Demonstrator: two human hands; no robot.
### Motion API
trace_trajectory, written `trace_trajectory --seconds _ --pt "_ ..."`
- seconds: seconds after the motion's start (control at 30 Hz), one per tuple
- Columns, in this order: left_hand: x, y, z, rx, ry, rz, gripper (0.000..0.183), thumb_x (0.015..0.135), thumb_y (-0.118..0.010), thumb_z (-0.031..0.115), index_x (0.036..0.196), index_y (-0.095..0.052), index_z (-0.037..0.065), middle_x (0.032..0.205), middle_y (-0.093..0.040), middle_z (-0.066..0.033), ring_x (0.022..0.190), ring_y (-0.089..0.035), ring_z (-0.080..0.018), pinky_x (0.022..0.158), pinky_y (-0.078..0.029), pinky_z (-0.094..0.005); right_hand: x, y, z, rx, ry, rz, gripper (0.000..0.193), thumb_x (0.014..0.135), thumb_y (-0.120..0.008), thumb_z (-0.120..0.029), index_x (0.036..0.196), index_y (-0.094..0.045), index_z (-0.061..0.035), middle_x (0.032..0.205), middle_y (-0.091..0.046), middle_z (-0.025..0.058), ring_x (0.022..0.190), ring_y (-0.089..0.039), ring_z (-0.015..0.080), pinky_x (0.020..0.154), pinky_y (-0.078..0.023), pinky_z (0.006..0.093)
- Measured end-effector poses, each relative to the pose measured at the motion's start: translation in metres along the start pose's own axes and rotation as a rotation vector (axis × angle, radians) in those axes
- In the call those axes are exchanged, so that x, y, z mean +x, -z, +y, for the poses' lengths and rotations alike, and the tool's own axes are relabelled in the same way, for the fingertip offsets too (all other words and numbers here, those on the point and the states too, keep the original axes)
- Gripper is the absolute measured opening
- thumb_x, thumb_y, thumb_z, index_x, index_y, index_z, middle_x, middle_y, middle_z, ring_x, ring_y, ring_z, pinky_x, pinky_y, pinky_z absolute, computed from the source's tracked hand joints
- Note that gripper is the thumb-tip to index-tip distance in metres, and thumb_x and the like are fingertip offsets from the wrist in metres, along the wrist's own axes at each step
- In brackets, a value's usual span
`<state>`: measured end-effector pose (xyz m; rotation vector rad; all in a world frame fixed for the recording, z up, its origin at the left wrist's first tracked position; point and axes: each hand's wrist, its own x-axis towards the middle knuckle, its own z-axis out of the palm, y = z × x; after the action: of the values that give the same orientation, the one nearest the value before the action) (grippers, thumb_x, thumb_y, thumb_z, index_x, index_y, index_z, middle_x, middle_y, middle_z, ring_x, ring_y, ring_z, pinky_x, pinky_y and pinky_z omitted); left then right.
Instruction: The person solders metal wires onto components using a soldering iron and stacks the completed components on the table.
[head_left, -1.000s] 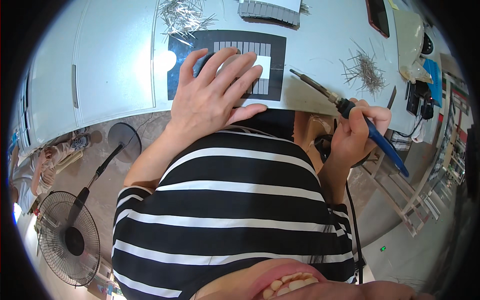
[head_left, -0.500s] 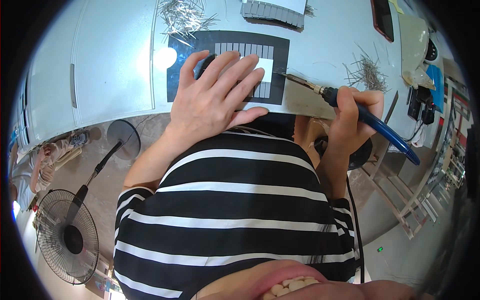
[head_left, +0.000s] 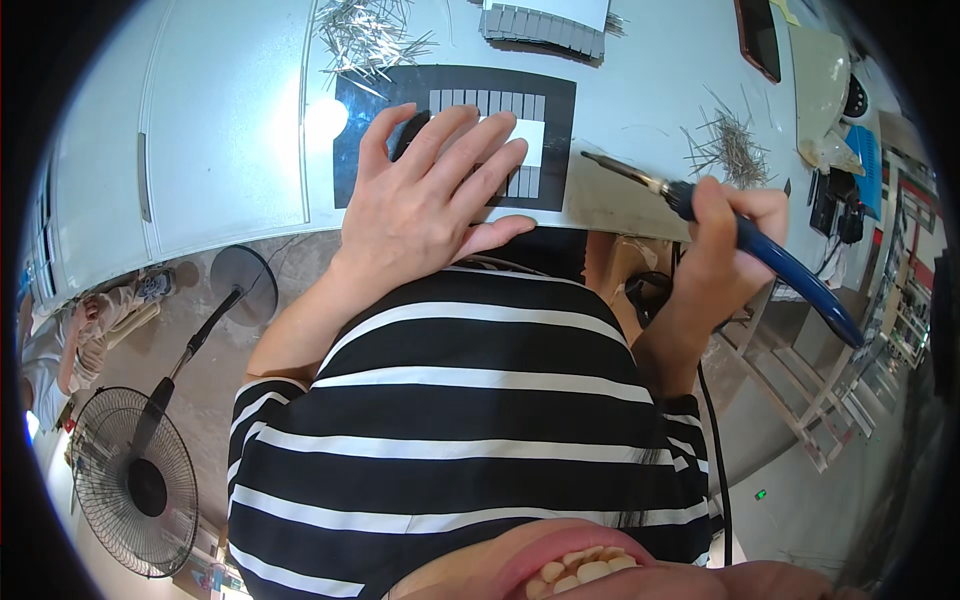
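Note:
My left hand (head_left: 415,195) lies spread over a black board (head_left: 555,100), its fingers stretched out and pressing down. Beneath them a row of narrow grey strips (head_left: 515,103) and a white rectangular piece (head_left: 530,145) show in part. A dark object (head_left: 408,135) peeks out by the little-finger side; its kind is hidden by the hand. My right hand (head_left: 725,240) is closed around the blue handle of a soldering iron (head_left: 800,285). The iron's tip points left, just off the board's right edge, apart from the strips.
Piles of thin metal wires lie at the far left (head_left: 370,40) and at the right (head_left: 730,145). A stack of grey strip panels (head_left: 545,30) sits at the back, a phone (head_left: 758,40) at the far right. On the floor at left stands a fan (head_left: 135,480).
The soldering iron in my right hand has drawn back to the right, its tip leaving the board's right edge. My left hand has stayed in place on the board.

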<state>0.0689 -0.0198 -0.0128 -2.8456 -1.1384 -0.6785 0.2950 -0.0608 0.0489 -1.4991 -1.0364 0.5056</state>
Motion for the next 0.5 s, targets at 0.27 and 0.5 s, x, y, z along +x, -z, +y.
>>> trace_trajectory --seconds 0.27,0.5 --pt "0.004 -0.003 -0.004 -0.033 -0.036 0.078 0.050 0.085 -0.065 0.054 0.115 -0.065 0.013 0.124 -0.062 -0.0022 0.114 -0.056 -0.0210 0.102 -0.033 -0.0473 0.004 0.089 -0.017 0.245 0.082 0.045 0.020 0.077 -0.060 -0.003 0.076 -0.041 -0.0059 0.060 -0.047 0.0055 0.051 -0.039 0.0108 0.053 -0.036 0.0245" --pt "0.004 -0.001 -0.007 -0.012 -0.075 0.160 0.047 0.083 -0.070 0.049 0.118 -0.065 0.018 0.125 -0.062 0.0007 0.118 -0.054 -0.0204 0.103 -0.031 -0.0428 -0.019 0.124 -0.033 0.252 -0.069 0.218 0.030 0.087 -0.063 -0.005 0.067 -0.042 -0.0106 0.057 -0.038 -0.0025 0.048 -0.035 0.0041 0.044 -0.027 0.0202"
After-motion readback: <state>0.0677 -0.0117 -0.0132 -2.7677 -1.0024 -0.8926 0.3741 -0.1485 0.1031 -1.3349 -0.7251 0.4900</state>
